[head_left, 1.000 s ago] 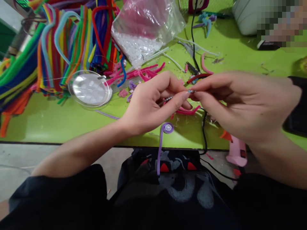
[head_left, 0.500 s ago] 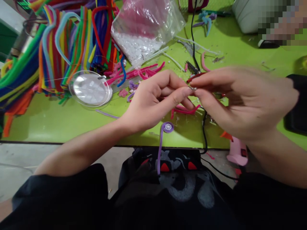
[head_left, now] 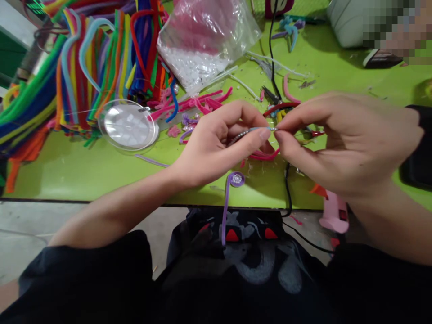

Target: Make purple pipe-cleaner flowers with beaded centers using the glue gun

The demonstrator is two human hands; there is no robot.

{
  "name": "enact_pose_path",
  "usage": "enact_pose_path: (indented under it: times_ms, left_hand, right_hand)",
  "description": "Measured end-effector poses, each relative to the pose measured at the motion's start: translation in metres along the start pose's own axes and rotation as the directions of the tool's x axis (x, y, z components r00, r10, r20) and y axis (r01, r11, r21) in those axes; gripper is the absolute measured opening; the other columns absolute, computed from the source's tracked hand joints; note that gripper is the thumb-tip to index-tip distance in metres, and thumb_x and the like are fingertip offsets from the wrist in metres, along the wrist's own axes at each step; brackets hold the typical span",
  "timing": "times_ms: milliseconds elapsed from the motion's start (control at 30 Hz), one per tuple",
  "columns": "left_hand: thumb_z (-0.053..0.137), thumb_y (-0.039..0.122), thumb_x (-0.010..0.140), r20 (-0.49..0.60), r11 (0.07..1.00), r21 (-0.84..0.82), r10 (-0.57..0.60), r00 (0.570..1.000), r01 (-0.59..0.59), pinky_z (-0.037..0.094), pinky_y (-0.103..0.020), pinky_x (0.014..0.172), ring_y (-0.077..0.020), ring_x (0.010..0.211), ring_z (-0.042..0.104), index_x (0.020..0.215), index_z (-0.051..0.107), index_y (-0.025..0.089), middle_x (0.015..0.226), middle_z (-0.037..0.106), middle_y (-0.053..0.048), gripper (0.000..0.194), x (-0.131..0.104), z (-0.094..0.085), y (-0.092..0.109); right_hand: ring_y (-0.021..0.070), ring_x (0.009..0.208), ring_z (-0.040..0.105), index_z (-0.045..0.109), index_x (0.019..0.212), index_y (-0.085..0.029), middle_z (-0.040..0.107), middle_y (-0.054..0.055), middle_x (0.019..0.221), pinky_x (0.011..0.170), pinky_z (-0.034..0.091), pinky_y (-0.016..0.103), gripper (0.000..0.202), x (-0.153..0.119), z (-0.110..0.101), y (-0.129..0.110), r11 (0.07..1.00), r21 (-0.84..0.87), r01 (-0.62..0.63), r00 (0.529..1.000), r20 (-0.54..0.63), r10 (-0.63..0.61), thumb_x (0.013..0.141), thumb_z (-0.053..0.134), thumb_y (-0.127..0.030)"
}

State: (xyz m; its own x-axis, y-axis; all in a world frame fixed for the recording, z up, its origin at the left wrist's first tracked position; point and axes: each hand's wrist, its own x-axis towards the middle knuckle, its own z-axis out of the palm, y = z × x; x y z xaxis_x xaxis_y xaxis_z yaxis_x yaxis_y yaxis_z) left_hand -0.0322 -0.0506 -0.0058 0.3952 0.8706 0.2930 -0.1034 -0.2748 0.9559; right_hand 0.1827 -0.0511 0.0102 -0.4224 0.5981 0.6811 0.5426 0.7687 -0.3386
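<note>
My left hand (head_left: 229,144) pinches a thin string of small silvery beads (head_left: 242,134) between thumb and forefinger; the string runs back into the palm. A bit of light blue shows at that thumb tip. The far end of the bead string is pinched by my right hand (head_left: 337,139), fingertips close to the left ones. Below them, a purple pipe cleaner (head_left: 226,204) hangs over the table edge, its coiled top bearing a cluster of pearly beads (head_left: 237,179). Bright pink pipe cleaner pieces (head_left: 263,155) lie just under the hands.
Bundles of coloured pipe cleaners (head_left: 97,67) fill the back left. Near them are a see-through spool (head_left: 128,126) and a plastic bag of white beads (head_left: 199,63). A pink glue gun (head_left: 334,211) sits at the front edge, with a black cable (head_left: 287,189) nearby.
My right hand's fingertips have shifted slightly right, apart from the left thumb. More of the bead string shows between and behind the fingers.
</note>
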Motion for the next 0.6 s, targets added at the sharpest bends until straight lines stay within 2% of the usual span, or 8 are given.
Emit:
enact_pose_path:
  times_ms: [100,200,300,433,600]
  left_hand:
    - [0.072,0.01,0.1,-0.026,0.999,0.033,0.042,0.999,-0.041,0.063,-0.019,0.065,-0.0082,0.068,0.075,0.094,0.072,0.019,0.069,0.068,0.005,0.011,0.0003,-0.0012,-0.0016]
    - [0.072,0.004,0.096,-0.055,0.99,0.102,0.101,0.993,-0.095,0.061,-0.018,0.063,-0.0069,0.066,0.072,0.09,0.073,0.019,0.074,0.071,0.004,0.016,0.0011,-0.0023,-0.0051]
    - [0.074,0.007,0.096,-0.058,0.981,0.153,0.133,0.989,-0.123,0.063,-0.02,0.064,-0.0094,0.071,0.076,0.09,0.073,0.019,0.079,0.076,0.003,0.013,0.0014,-0.0032,-0.0082]
    - [0.075,0.008,0.096,-0.059,0.972,0.191,0.148,0.987,-0.134,0.065,-0.021,0.067,-0.0111,0.077,0.079,0.09,0.073,0.019,0.083,0.079,0.003,0.012,-0.0005,-0.0026,-0.0089]
    - [0.073,0.017,0.103,-0.046,0.936,0.316,0.179,0.983,-0.156,0.065,-0.023,0.065,-0.012,0.077,0.08,0.093,0.07,0.021,0.088,0.081,0.003,0.011,-0.0052,-0.0006,-0.0056]
  right_hand:
    - [0.0154,0.073,0.07,0.065,0.092,-0.026,0.075,-0.003,0.08,0.068,0.053,0.034,0.012,0.0004,-0.0002,0.0006,0.999,0.035,0.015,1.0,0.001,-0.015,0.096,0.075,-0.021]
    - [0.0151,0.074,0.069,0.065,0.092,-0.025,0.073,-0.002,0.081,0.069,0.052,0.035,0.01,-0.0006,0.0005,-0.0002,0.998,0.064,-0.008,1.0,-0.002,0.008,0.097,0.071,-0.018]
    - [0.0152,0.076,0.069,0.066,0.092,-0.023,0.073,-0.001,0.083,0.071,0.051,0.036,0.011,-0.0033,0.0023,-0.0025,0.992,0.111,-0.054,0.999,0.01,0.054,0.096,0.072,-0.015]
    - [0.0146,0.081,0.069,0.066,0.094,-0.024,0.074,-0.002,0.087,0.076,0.054,0.036,0.012,-0.0072,0.0047,-0.0069,0.963,0.194,-0.184,0.983,0.052,0.178,0.097,0.071,-0.014]
    - [0.0103,0.078,0.069,0.071,0.095,-0.024,0.075,-0.004,0.085,0.075,0.057,0.03,0.008,-0.0086,0.0034,-0.0073,0.926,0.274,-0.26,0.966,0.074,0.249,0.101,0.074,-0.02]
